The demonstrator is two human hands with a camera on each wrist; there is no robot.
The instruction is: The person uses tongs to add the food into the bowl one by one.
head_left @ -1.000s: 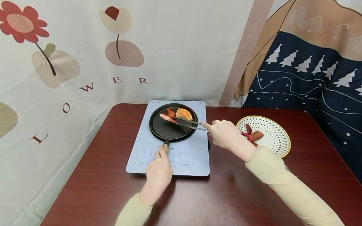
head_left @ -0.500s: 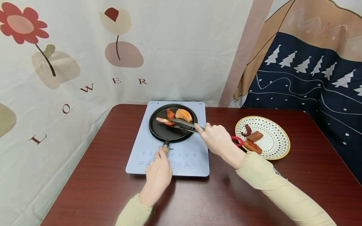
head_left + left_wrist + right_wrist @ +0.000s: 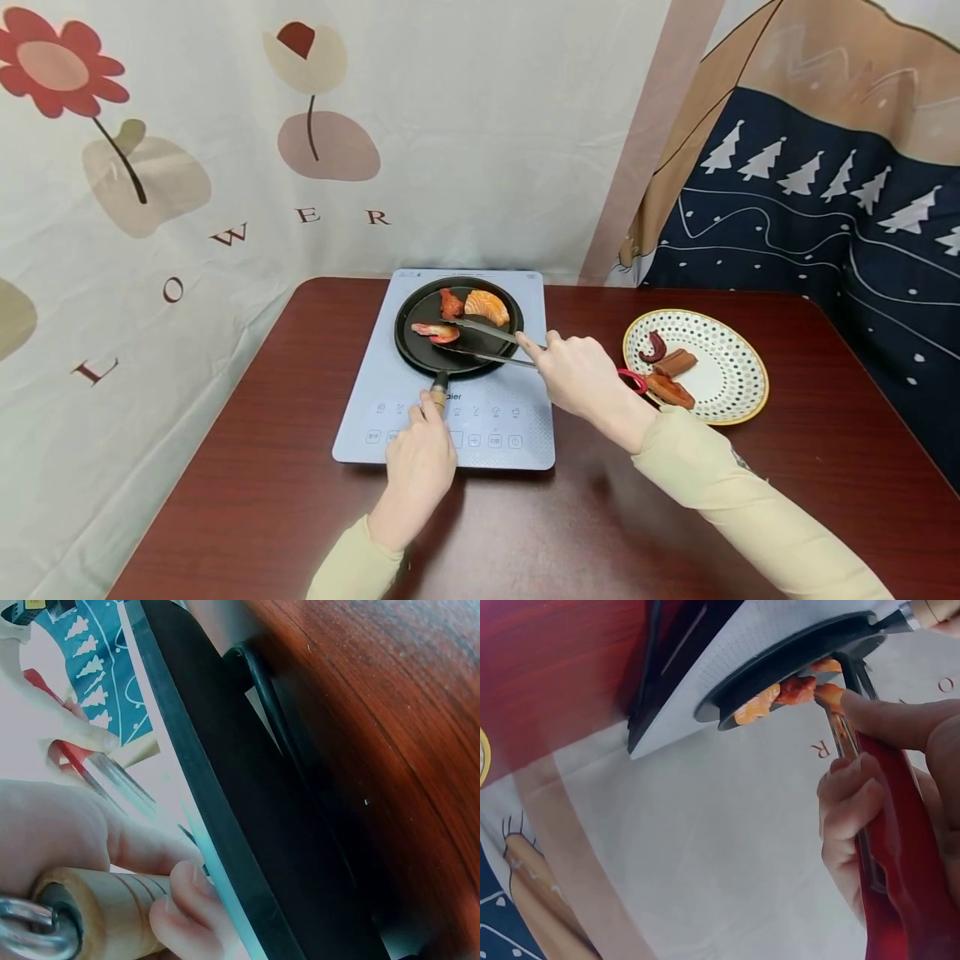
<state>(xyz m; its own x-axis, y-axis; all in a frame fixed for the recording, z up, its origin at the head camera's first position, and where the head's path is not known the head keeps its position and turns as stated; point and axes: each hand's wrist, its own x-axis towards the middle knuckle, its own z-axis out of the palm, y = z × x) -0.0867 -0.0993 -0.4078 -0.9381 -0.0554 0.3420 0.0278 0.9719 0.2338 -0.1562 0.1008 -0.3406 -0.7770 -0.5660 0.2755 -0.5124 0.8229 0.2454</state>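
Note:
In the head view my left hand (image 3: 422, 454) grips the wooden handle (image 3: 112, 907) of a black frying pan (image 3: 450, 357). My right hand (image 3: 579, 375) holds metal tongs (image 3: 487, 331) with red grips (image 3: 900, 847), reaching over the pan from the right. The tong tips stand apart beside a shrimp (image 3: 437, 333), which lies on the pan's near left part. Behind it in the pan are a small reddish piece of food (image 3: 451, 302) and an orange salmon piece (image 3: 486, 307). My fingers hide part of the tongs.
The pan stands on a pale blue induction cooktop (image 3: 510, 450) on a dark red table (image 3: 615, 533). To the right, a dotted plate (image 3: 731, 375) holds a dark curled piece (image 3: 657, 346), a brown sausage-like piece (image 3: 675, 363) and a chicken wing (image 3: 670, 390). A black cable (image 3: 274, 712) runs by the cooktop.
The tongs have lowered the shrimp into the pan and spread apart, letting it go. My right hand has moved slightly left from a second ago. My left hand keeps its grip on the handle.

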